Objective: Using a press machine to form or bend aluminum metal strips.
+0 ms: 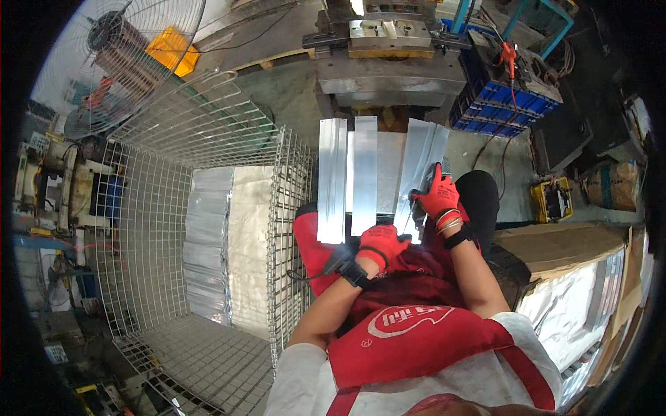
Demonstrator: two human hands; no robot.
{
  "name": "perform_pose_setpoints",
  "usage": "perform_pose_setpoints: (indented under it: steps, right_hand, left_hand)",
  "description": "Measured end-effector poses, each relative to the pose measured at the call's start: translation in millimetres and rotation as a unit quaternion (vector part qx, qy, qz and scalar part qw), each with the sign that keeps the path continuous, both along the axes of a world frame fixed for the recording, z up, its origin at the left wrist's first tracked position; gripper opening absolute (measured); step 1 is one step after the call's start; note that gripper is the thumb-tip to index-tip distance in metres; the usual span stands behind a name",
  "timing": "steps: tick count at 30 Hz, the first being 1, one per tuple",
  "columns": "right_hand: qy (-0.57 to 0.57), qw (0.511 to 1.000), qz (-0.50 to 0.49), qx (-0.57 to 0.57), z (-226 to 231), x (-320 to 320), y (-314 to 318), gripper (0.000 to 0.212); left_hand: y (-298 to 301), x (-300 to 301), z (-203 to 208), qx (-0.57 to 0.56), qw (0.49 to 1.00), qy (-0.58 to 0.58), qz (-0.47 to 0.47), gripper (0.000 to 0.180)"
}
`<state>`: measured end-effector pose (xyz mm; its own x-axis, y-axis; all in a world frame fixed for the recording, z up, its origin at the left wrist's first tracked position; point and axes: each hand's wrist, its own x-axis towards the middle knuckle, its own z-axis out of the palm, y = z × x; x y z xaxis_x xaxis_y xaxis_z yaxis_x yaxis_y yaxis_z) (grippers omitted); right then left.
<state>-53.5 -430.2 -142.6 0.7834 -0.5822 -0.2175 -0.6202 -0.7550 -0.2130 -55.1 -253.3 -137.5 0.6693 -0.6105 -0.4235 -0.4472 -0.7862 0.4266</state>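
Note:
Both my hands wear red gloves. The right-hand one of three silvery metal profiles point(422, 156) lies tilted over my lap. My right hand point(441, 197) grips its right edge, thumb on the near face. At its lower end my left hand point(383, 243) is closed, fingers partly hidden, seemingly on the same profile. Left of it, a narrow flat metal strip point(365, 173) and a wider ribbed profile point(332, 180) lie side by side, apart from my hands. A dark device with a cable point(341, 262) is strapped by my left wrist.
A wire mesh cage point(277, 208) stands at my left, with stacked metal profiles point(207, 243) inside. Ahead is a heavy metal press bed point(392, 73). Blue crates point(496, 104) stand far right. An open cardboard box point(555, 249) and a small yellow basket point(552, 200) are at my right.

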Motion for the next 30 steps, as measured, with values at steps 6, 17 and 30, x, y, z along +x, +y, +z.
perform_pose_setpoints:
  steps: [6,17,30]
  right_hand:
    - [-0.119,0.977,-0.033,0.176,-18,7,-24,0.105]
    - [-0.349,0.834,-0.054,0.424,1,-8,-51,0.051]
    - [-0.500,0.760,-0.007,0.414,76,8,14,0.072]
  left_hand:
    - [4,-11,-27,-0.094,0.994,-0.044,0.041,0.036]
    - [20,-15,44,-0.226,0.972,-0.047,0.036,0.088]
    - [4,-32,100,-0.479,0.871,0.110,-0.009,0.090]
